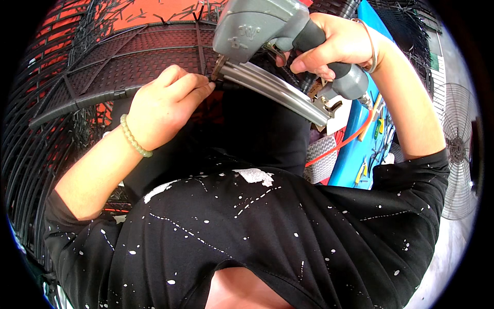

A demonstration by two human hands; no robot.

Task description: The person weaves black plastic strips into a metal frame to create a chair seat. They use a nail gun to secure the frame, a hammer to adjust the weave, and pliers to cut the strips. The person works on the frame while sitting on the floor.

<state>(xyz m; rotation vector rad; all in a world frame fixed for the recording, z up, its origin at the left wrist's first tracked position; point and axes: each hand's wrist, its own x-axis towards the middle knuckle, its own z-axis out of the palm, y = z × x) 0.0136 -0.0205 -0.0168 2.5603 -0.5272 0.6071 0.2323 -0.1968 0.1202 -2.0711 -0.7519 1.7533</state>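
Currently, in the head view, the pneumatic gun [252,41] is located at the far centre, by the dark woven panel [149,56]. The right hand [342,44] has its fingers wrapped around the black grip [310,36], index finger near the trigger [276,52]; this grasp presumably supports the weight and keeps the trigger within reach. The left hand [167,100] has bunched fingers, tips at the panel's near edge beside the nose [218,68], apparently steadying the work; whether they pinch anything cannot be determined. The nose points near and slightly left. Grip and silver magazine [275,95] define the long axis, far left to near right. The red hose [339,146] trails from the grip's rear end, well apart from the nose.
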